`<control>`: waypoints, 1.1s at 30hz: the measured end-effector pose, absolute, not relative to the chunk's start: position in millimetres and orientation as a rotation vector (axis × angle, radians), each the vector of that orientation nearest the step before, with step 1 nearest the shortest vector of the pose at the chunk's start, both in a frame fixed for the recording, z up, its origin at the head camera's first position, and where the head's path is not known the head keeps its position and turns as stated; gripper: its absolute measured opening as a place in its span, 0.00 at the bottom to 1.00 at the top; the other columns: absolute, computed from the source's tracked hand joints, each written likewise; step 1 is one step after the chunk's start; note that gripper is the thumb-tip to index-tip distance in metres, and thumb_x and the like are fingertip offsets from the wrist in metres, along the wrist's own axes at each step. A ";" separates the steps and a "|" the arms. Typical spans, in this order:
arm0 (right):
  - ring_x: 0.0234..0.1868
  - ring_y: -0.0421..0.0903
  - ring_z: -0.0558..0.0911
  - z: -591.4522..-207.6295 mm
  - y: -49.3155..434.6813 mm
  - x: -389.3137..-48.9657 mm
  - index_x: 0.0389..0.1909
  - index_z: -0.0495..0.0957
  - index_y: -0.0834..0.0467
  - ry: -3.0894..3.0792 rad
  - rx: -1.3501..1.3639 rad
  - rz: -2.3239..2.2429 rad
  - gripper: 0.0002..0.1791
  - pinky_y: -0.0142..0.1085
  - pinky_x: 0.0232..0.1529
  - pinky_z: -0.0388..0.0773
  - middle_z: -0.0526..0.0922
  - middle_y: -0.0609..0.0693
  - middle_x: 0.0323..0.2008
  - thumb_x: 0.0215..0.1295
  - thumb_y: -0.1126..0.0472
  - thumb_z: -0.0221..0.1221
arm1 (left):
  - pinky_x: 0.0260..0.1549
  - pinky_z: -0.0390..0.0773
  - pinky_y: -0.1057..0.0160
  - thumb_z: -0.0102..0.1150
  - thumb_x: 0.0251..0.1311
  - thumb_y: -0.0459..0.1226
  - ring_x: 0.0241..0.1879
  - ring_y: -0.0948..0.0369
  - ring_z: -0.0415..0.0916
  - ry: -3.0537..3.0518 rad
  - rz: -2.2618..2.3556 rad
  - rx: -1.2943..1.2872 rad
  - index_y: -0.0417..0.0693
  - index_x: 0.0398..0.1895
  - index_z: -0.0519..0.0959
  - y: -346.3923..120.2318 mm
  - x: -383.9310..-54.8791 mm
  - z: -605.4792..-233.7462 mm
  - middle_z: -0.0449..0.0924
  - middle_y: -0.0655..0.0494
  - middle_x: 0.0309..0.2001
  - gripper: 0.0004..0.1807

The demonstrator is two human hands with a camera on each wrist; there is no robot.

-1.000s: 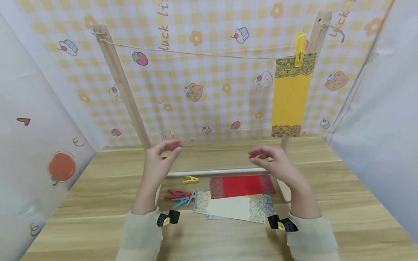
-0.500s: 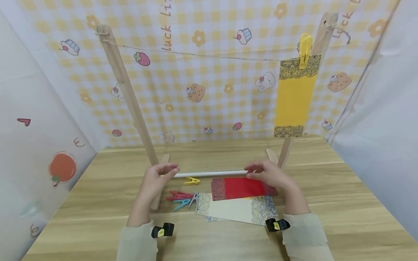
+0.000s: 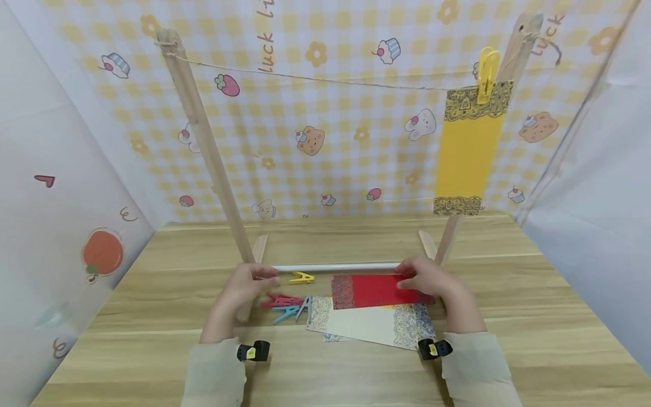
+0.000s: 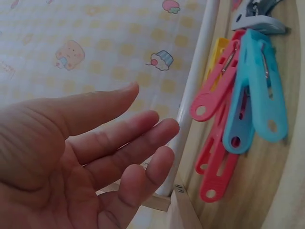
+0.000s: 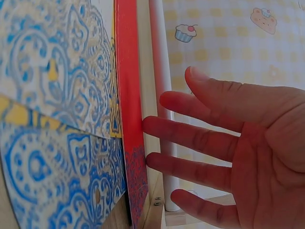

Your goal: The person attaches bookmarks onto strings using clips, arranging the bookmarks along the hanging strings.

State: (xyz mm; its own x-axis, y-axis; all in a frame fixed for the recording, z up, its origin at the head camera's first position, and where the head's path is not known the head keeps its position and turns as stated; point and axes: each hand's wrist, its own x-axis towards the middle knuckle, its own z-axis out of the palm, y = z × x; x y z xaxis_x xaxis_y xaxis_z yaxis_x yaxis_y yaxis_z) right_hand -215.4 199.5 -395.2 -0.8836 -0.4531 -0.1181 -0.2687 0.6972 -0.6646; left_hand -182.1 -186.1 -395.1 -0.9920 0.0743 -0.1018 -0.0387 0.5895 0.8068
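Two hands, both with relaxed fingers and nothing grasped: left hand point(image 3: 247, 284) near the pegs, right hand point(image 3: 428, 278) at the right end of the red card point(image 3: 378, 290); can't tell if it touches. Red card lies on the table point(image 3: 320, 376), overlapping the cream card point(image 3: 361, 321).

Risks, my guess: cards overlap, so a careless pull on the red one could drag the others or pick up two. Pegs are tangled; grabbing one may scatter the rest. Hanging yellow card point(image 3: 467, 152) has a single yellow clip point(image 3: 486, 76) near its middle, so a knock to the string point(image 3: 325, 81) or a post could swing or tilt it.

Counts: one hanging card. On table: one red, one cream, one blue-patterned card point(image 3: 426, 322), plus a yellow sliver, likely another; hidden ones can't be counted. Loose pegs: one yellow peg point(image 3: 305, 280), one grey peg point(image 3: 305, 308), apparently one blue peg point(image 4: 269, 90), red pegs point(image 4: 217, 88) probably two. Two wooden posts point(image 3: 205, 133), one string, one white rod point(image 3: 335, 267).
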 end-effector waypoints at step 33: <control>0.49 0.57 0.68 -394.2 178.6 -202.2 0.45 0.71 0.52 2.662 -0.321 -0.430 0.31 0.51 0.43 0.76 0.72 0.55 0.45 0.41 0.64 0.77 | 0.40 0.77 0.61 0.68 0.54 0.28 0.42 0.56 0.78 2.590 1.254 0.098 0.31 0.46 0.83 -183.0 -176.3 -405.1 0.85 0.43 0.44 0.15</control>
State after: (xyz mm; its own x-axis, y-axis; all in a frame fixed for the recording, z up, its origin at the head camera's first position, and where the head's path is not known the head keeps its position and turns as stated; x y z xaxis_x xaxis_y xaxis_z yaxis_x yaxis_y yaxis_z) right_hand -202.2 178.6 -394.2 -0.8839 -0.2870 -0.3692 -0.1563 0.9254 -0.3452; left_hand -176.3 -183.0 -405.1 -0.9634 0.1731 -0.2047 -0.0532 0.6249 0.7789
